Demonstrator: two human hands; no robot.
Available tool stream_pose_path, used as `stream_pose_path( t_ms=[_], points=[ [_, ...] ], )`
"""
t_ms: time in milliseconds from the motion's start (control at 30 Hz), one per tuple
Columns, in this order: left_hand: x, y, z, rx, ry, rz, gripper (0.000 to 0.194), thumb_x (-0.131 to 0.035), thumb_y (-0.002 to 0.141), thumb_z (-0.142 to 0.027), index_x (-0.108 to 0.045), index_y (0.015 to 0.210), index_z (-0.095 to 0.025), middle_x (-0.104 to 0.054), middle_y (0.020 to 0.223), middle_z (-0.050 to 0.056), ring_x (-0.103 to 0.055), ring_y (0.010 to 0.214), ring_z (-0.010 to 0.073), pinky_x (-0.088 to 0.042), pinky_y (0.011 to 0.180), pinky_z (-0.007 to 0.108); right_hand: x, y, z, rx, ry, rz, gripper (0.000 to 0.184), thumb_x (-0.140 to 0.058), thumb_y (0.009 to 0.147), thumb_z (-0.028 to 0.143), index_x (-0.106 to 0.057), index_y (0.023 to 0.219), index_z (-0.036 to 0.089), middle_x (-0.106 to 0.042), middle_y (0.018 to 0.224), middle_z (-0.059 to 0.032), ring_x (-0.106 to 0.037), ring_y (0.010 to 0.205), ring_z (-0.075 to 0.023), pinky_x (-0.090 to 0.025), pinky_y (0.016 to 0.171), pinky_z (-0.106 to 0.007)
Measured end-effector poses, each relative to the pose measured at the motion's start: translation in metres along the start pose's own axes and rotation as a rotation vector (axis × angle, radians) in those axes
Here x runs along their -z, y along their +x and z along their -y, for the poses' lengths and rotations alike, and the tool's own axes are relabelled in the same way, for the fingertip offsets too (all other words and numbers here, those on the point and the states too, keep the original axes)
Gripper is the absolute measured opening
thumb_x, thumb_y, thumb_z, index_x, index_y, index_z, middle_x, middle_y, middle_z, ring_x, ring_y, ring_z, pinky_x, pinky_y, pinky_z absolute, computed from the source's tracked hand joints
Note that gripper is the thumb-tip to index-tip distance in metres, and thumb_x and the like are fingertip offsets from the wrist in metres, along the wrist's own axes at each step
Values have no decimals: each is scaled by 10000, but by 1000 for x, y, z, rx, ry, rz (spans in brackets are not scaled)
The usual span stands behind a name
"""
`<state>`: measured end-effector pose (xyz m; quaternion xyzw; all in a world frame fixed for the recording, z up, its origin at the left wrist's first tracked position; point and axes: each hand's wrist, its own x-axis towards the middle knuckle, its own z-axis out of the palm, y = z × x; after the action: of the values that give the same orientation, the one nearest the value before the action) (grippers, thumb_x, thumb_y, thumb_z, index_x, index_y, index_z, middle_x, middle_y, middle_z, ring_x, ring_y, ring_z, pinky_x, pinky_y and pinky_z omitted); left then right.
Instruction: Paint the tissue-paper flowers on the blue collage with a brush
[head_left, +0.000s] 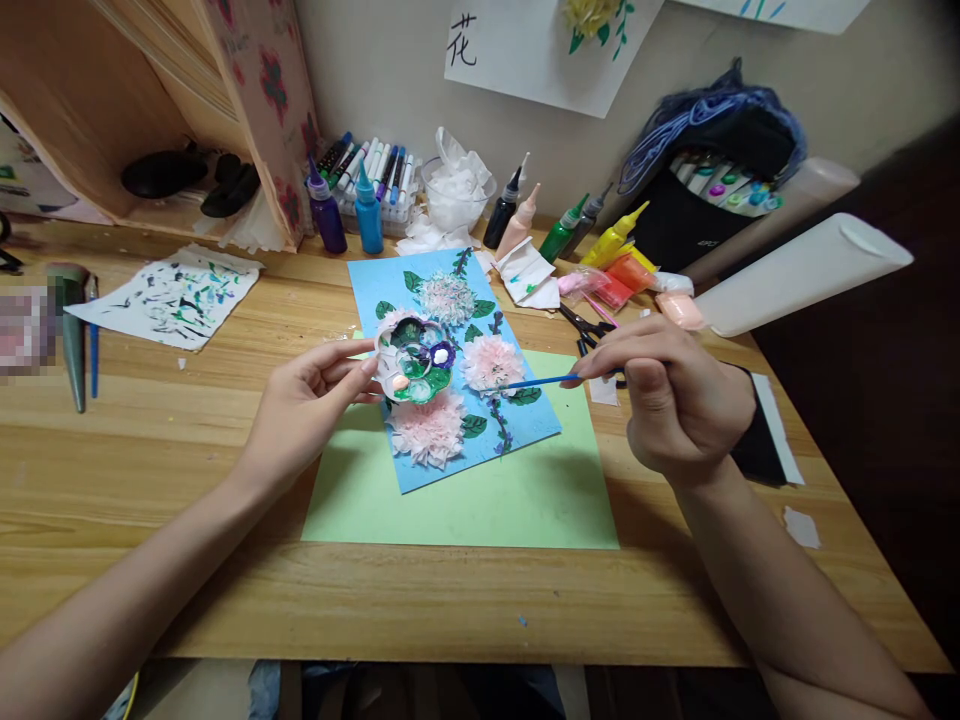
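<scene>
My left hand [315,400] grips the rim of a small flower-shaped paint palette [384,372], whose wells hold green, purple, white and peach paint. My right hand [667,395] is closed round a thin blue paintbrush [536,381]. The brush tip points left and lies over the lower part of a pink tissue-paper flower [493,362]; whether it touches cannot be told. That flower is on a blue sheet [420,478] with painted leaves, a second pink flower [429,428] and another above. The palette hides part of the picture's left side. Beneath lies a pale green sheet [465,515].
Paint bottles [367,215] and a box of markers [382,180] line the wall. A paint-smeared paper [176,292] lies left, beside another blue brush [94,345]. Black-handled scissors [585,328] and a white tube [810,275] are at right. A cardboard shelf [259,110] stands back left.
</scene>
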<state>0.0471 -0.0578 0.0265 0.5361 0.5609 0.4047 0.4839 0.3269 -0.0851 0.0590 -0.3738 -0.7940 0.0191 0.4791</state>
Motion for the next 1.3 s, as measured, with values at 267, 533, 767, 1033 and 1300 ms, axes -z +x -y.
stream_pose_path(
  t_ms=[267,533,767,1033,1300],
  points=[
    [0,1,0,0,15,-16,382,-675,737,-443,-669,1042,-213,-718,969,58,-691,753,180,-581,716,290,1,1,-15,-80,47,-34,233,-426,904,223,-644,846,278,-638,670,-9,-590,648,-165,-452,567,-334],
    [-1,1,-1,15,-16,-7,388,-684,732,-434,-663,1039,-196,-724,933,53,-691,742,176,-580,713,285,3,2,-29,-153,88,-26,238,-436,910,240,-655,818,222,-641,680,-5,-579,602,-116,-447,524,-273],
    [0,1,-2,20,-29,2,358,-694,726,-426,-675,1013,-213,-727,903,37,-693,752,178,-580,718,282,1,2,-33,-194,99,-74,243,-447,906,277,-663,809,225,-631,651,-7,-581,589,-125,-453,524,-283],
    [-1,1,-3,25,-12,-12,405,-689,725,-439,-663,1032,-176,-721,948,58,-690,740,173,-577,718,287,0,1,-39,-342,230,-147,241,-446,906,302,-659,795,277,-618,724,-21,-591,619,-141,-460,544,-313],
    [-2,2,-1,15,-8,-22,400,-689,720,-440,-668,1020,-177,-718,942,60,-685,718,160,-574,705,268,-1,1,-40,-397,277,-134,242,-440,902,352,-648,796,290,-617,740,-25,-630,645,-168,-457,555,-340]
  ],
)
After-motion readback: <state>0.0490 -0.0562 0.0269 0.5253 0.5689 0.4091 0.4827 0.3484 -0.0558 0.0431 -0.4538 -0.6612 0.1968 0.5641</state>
